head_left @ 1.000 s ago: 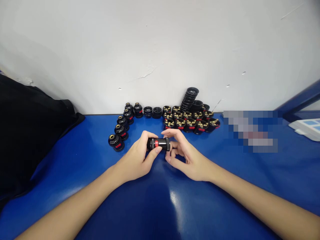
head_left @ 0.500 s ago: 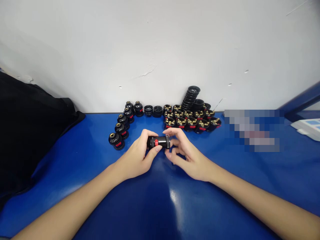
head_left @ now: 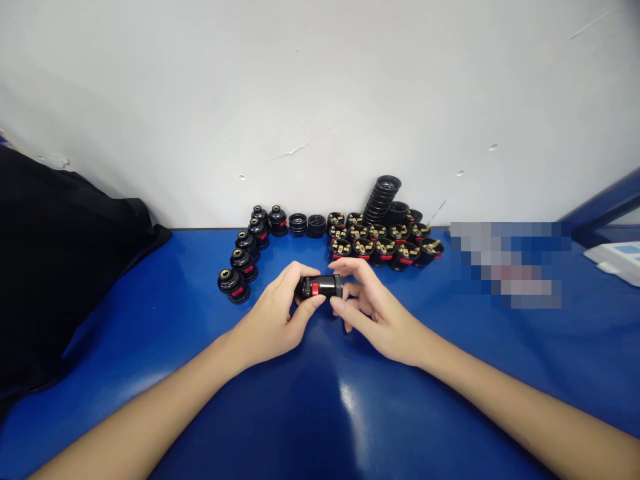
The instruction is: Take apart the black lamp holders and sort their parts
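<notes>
Black socket: above a blue table [head_left: 310, 420], lying sideways between both hands.
Left hand [head_left: 280, 313]: fingers and thumb holding its body, beside the red tab [head_left: 315, 289].
Right hand [head_left: 375, 313]: curled loosely around its ringed end.
Beyond: open sockets with brass contacts [head_left: 363, 248], near a leaning ring stack [head_left: 383, 200].

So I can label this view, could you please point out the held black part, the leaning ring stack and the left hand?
Held black part [head_left: 329, 287]: head view, middle of its barrel.
Leaning ring stack [head_left: 381, 200]: head view, mid-height.
Left hand [head_left: 274, 312]: head view, back of hand.
</notes>
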Demonstrator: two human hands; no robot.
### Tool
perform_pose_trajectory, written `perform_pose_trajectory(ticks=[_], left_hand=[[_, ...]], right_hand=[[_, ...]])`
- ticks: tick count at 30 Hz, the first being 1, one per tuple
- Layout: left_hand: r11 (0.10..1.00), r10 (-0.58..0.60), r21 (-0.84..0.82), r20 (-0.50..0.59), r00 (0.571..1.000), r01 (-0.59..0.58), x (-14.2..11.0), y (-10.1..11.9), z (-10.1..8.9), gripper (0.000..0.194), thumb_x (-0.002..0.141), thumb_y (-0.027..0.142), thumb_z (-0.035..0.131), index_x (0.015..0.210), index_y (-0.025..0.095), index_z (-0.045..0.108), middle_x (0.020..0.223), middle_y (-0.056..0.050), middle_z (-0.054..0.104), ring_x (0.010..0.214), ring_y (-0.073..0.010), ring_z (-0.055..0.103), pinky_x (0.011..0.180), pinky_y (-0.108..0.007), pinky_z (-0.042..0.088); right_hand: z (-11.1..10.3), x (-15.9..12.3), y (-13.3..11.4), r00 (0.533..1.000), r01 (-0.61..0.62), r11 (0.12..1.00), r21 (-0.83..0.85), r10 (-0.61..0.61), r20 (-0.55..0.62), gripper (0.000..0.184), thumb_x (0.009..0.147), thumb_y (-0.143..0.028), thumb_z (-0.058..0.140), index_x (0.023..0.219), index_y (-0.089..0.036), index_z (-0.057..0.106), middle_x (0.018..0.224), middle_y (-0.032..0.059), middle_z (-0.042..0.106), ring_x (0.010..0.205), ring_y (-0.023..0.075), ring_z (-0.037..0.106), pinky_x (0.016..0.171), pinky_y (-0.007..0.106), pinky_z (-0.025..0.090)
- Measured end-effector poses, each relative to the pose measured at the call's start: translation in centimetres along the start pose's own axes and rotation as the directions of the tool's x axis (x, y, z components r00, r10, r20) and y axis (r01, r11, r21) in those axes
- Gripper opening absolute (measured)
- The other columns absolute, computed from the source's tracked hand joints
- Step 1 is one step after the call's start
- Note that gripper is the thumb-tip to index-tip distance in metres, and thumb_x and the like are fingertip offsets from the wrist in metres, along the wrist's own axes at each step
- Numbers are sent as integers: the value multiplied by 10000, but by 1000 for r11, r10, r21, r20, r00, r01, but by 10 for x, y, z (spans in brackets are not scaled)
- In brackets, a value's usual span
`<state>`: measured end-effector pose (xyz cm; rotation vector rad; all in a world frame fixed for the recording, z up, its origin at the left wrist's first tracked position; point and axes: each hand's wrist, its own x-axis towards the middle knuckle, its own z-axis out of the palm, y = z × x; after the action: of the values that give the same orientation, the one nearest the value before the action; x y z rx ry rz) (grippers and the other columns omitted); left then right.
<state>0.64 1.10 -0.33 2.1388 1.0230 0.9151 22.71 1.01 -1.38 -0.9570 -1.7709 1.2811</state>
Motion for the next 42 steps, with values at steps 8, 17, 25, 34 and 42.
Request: perform_pose_trajectory(ticks=[8,17,25,34,42], left_hand=[[999,-25,-34,-37,999,24,0,-1,-1,168,1056,298,588,1202,222,556,1115,-53,660,967,-196,651,829,-333,518],[995,-61,-78,-59,996,56,1,-1,-1,151,1047,308,607,1166,220,582,1049,-37,689,902,-180,662,798,-313,522],[917,-133,-385,-40,990,107,2,-7,6,285,1007,374,706,1230,225,611,1097,-49,727,990,-181,714,881,-307,572],[891,-168,-442,-107,980,104,4,-8,6,265,979,289,737,1206,205,631,1060,-50,717,967,-163,696,889,-291,557],[932,-169,-342,-112,979,122,3,-2,5,236,982,278,704,1184,206,606,1042,-56,722,955,-193,719,868,-330,578]], right_hand=[[0,2,2,1000,5,999,42,-5,-3,429,1039,-497,625,1372,-280,467,1007,8,565,697,128,625,584,287,591],[3,1,1,997,46,999,3,-46,-61,417,1021,-450,663,1357,-257,508,1019,32,625,743,144,678,659,309,625],[3,5,5,990,78,997,-9,-79,-116,336,1040,-430,640,1316,-247,584,963,30,668,775,162,689,735,335,619],[3,5,5,960,177,984,3,-172,-221,284,997,-349,717,1250,-240,648,1091,75,720,962,211,756,910,390,654],[1,5,5,969,127,991,31,-117,-218,255,1020,-385,687,1230,-244,646,1046,72,715,904,210,757,868,409,689]])
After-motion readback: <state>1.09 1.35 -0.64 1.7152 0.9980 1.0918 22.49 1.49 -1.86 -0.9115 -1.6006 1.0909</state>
